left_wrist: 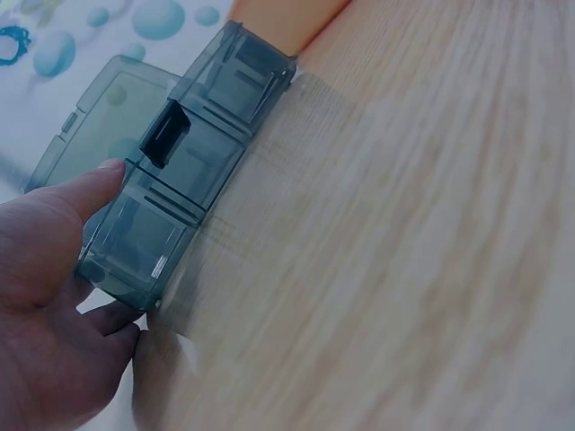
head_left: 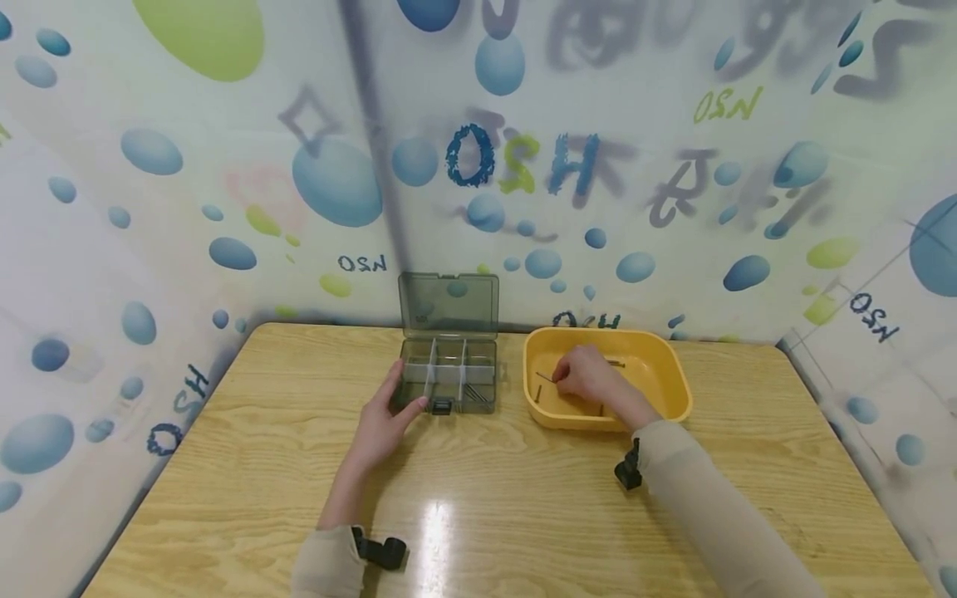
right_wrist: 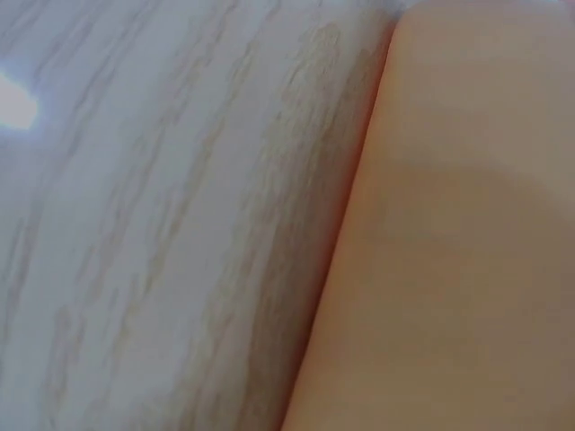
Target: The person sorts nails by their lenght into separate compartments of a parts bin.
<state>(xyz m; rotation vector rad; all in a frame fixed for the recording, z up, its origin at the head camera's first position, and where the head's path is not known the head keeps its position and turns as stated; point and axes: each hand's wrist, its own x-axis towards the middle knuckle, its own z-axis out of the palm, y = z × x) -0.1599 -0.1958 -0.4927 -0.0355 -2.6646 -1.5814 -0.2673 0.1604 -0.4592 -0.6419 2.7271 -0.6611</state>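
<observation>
My left hand (head_left: 383, 425) grips the front left corner of a clear grey compartment box (head_left: 449, 389), its thumb at the front wall and its fingers along the left side. In the left wrist view the thumb lies beside the box's black latch (left_wrist: 165, 133). The lid (head_left: 449, 306) stands raised at the back. Several thin metal pieces (head_left: 475, 394) lie in the front right compartment. Inside a yellow plastic basin (head_left: 665, 407), my right hand (head_left: 591, 378) pinches a thin nail-like metal piece (head_left: 545, 377). The right wrist view shows the basin wall (right_wrist: 449, 233), not the hand.
More thin metal pieces (head_left: 538, 393) lie scattered on the basin floor, some near its back wall. Box and basin stand side by side near the back edge of the wooden table (head_left: 523, 515). A patterned wall cloth (head_left: 643, 166) rises behind it.
</observation>
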